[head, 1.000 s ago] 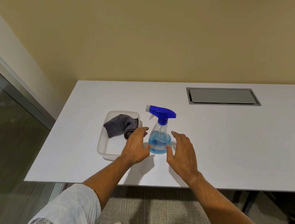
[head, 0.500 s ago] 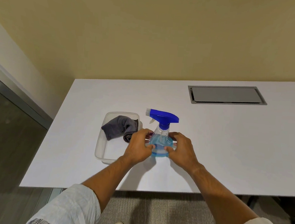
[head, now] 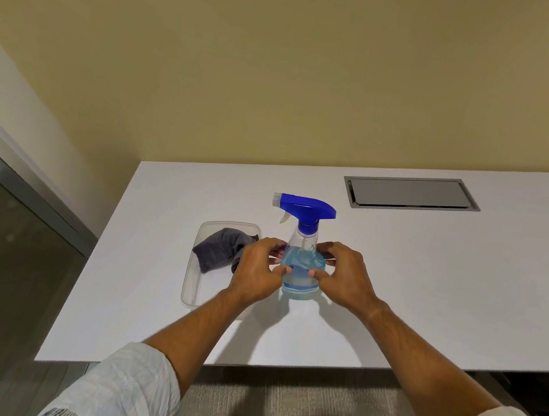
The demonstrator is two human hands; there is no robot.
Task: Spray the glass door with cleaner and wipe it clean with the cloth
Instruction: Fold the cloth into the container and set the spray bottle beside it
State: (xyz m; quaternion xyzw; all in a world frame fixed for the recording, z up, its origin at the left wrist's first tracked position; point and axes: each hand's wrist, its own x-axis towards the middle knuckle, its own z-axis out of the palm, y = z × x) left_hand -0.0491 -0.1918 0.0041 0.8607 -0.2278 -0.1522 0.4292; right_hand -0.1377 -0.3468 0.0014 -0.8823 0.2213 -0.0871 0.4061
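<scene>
**Spray bottle gripped on counter**

Stood beside glass door (head: 12, 268), on white counter (head: 425, 287). Both hands, left (head: 257, 272) and right (head: 343, 280), closed around spray bottle (head: 303, 263); grey cloth (head: 221, 248) lay in clear tray (head: 190, 286). Could slip: smooth, rounded, liquid-heavy.

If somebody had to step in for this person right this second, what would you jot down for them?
Left hand: grip closed on the left side of the spray bottle.
Right hand: grip closed on its right side.
The bottle stands upright on the white table, part full of blue cleaner, nozzle pointing left.
The grey cloth lies bunched in the clear tray, just left of the bottle.
The glass door is at far left.
Done: bottle grasped. Left: lift it, spray the glass, take the cloth, wipe.
</scene>
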